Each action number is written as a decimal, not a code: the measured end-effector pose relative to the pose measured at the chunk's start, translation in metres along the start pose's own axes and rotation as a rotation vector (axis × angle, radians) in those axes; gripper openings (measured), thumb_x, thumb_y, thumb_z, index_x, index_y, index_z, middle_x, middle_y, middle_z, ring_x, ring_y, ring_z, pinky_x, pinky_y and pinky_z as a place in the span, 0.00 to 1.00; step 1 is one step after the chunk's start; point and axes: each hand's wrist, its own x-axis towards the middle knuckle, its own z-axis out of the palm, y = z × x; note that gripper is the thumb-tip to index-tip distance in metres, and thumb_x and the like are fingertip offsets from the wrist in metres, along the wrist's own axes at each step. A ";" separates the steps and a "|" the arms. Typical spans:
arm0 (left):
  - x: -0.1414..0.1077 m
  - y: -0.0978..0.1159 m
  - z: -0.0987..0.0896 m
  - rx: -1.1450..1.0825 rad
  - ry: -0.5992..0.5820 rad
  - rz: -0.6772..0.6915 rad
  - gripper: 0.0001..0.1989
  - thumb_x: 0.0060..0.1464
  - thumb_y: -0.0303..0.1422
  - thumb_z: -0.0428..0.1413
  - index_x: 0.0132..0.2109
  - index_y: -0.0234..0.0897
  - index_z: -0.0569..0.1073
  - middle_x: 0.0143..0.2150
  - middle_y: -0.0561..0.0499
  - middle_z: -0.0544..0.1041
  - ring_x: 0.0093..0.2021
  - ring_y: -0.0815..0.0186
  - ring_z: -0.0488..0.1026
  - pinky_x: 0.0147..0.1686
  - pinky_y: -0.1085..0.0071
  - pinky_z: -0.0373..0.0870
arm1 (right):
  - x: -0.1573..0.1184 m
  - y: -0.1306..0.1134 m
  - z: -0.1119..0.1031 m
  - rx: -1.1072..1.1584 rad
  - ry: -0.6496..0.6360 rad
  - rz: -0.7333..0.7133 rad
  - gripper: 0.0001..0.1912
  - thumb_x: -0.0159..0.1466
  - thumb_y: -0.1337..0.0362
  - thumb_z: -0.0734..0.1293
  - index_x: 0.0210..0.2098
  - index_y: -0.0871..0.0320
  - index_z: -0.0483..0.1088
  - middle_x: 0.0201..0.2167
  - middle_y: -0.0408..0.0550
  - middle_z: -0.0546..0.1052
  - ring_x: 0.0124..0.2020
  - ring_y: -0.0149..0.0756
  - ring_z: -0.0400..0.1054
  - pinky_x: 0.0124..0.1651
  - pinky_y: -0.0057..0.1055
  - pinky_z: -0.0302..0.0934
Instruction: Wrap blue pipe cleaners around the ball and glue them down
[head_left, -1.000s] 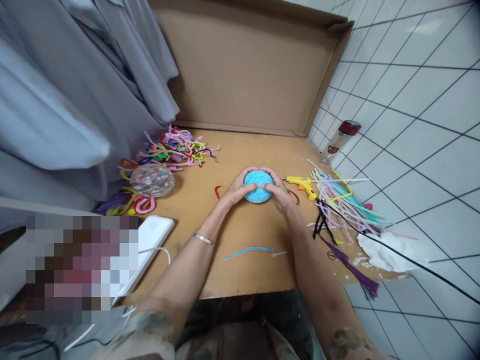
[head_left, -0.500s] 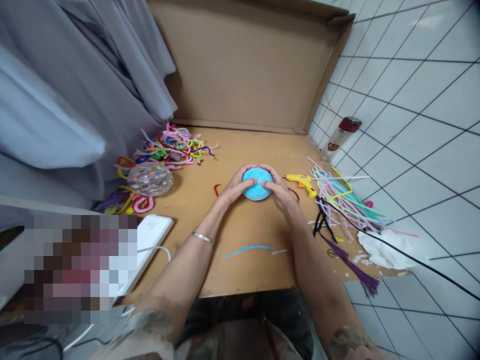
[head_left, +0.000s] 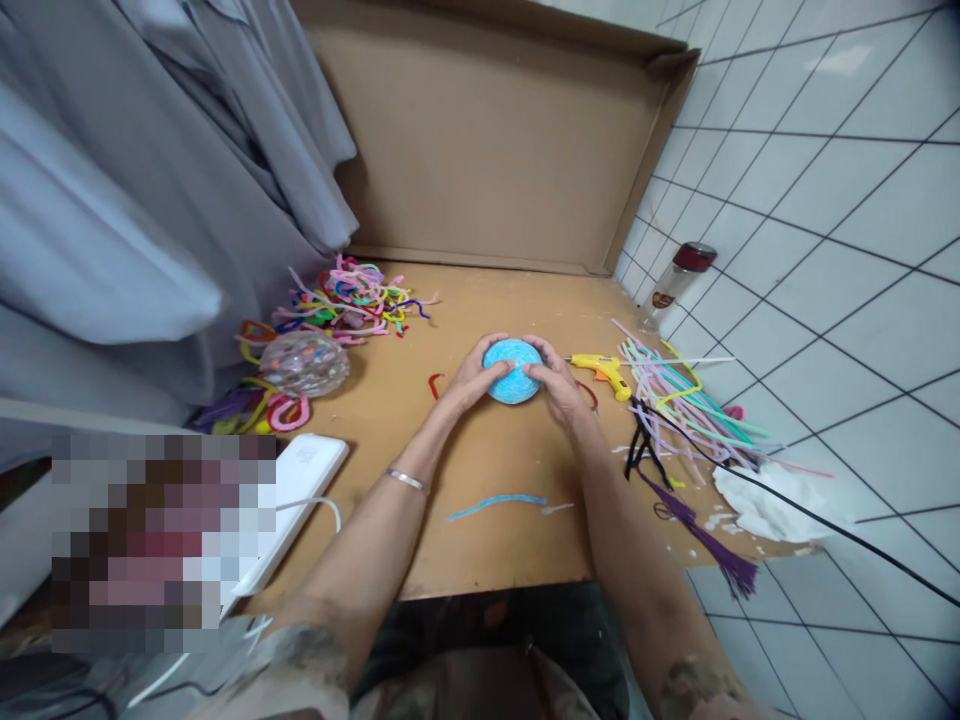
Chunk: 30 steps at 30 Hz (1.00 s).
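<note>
A round blue disc (head_left: 513, 385), coiled in rings that look like pipe cleaner, is held up over the middle of the table. My left hand (head_left: 480, 375) grips its left side, thumb lying across the top face. On the right edge my right hand (head_left: 557, 382) is closed in the same way, its thumb near the disc's centre. The fingers beneath the disc are hidden. Close by on the table lie a short red pipe cleaner (head_left: 435, 385) to the left and a yellow glue gun (head_left: 606, 372) to the right. Nearer my body is a loose blue pipe cleaner (head_left: 496, 499).
Tangled coloured pipe cleaners (head_left: 360, 295) and a clear ball-like container (head_left: 305, 364) sit at left. Straight pipe cleaners (head_left: 675, 395), a purple tassel (head_left: 709, 540), white tissue (head_left: 772, 500) and a black cord (head_left: 817, 520) lie right. A jar (head_left: 677, 283) stands by the tiled wall.
Both hands keep the blue disc in nearly the same grip and place. The whole view has shifted slightly.
</note>
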 end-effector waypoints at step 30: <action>0.012 -0.005 -0.005 0.019 -0.019 0.119 0.22 0.47 0.35 0.48 0.48 0.39 0.78 0.56 0.46 0.70 0.62 0.54 0.61 0.66 0.52 0.52 | -0.002 0.015 -0.091 -1.592 0.686 0.324 0.31 0.62 0.49 0.61 0.50 0.74 0.69 0.48 0.75 0.71 0.51 0.60 0.65 0.51 0.51 0.57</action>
